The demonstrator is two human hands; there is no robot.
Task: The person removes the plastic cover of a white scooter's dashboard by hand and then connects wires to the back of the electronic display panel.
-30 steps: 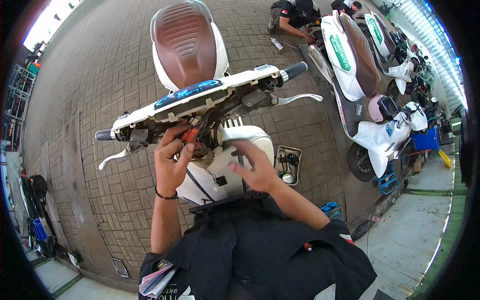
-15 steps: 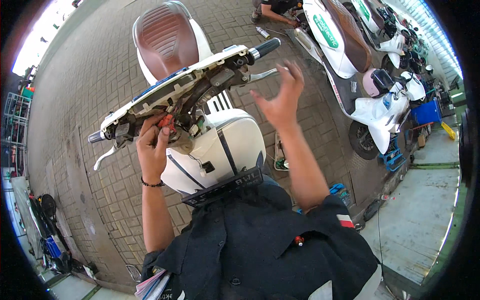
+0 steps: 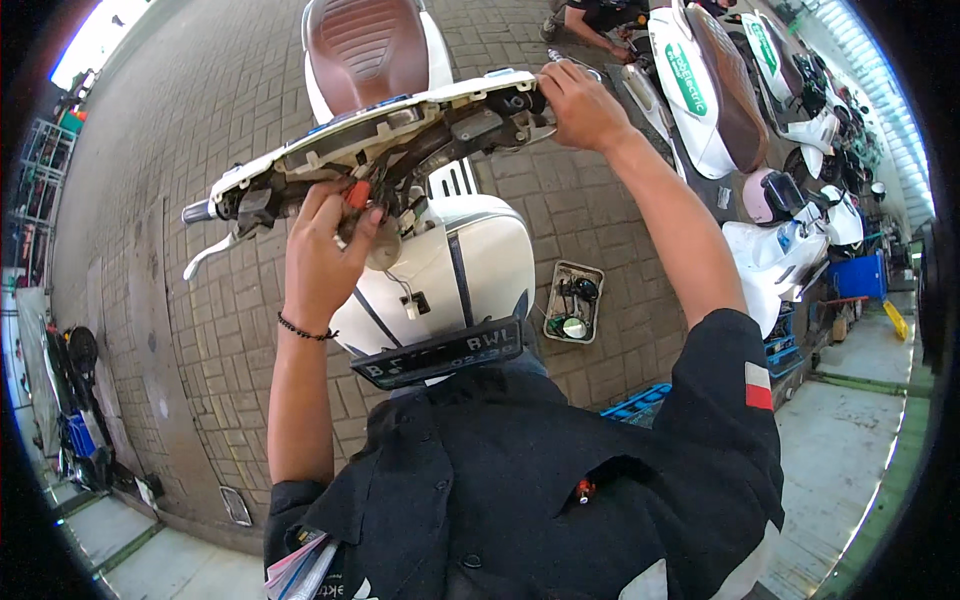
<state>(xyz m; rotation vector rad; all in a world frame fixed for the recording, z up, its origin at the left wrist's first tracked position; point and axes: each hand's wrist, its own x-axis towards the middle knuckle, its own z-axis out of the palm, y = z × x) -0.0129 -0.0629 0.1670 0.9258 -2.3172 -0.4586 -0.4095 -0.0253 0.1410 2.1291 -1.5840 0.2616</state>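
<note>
Along the dark handlebar (image 3: 428,152) of a cream-white scooter (image 3: 480,215), work looks partway through.
The left hand (image 3: 328,235) pinches, nearly closed, a small red-orange plastic piece (image 3: 358,194) among exposed wires (image 3: 387,187); to its right, a small white plug (image 3: 411,309) dangles over the cream front panel (image 3: 495,265); farther right, the right hand (image 3: 587,108) curls around the handlebar's end. The white plastic housing (image 3: 400,110) is already open; the plug apparently remains unconnected and the wires uncovered.

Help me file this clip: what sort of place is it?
Probably a scooter repair workshop: there is an opened-up scooter handlebar, a tray holding loose parts on the brick paving, and other scooters standing to the right.
</note>
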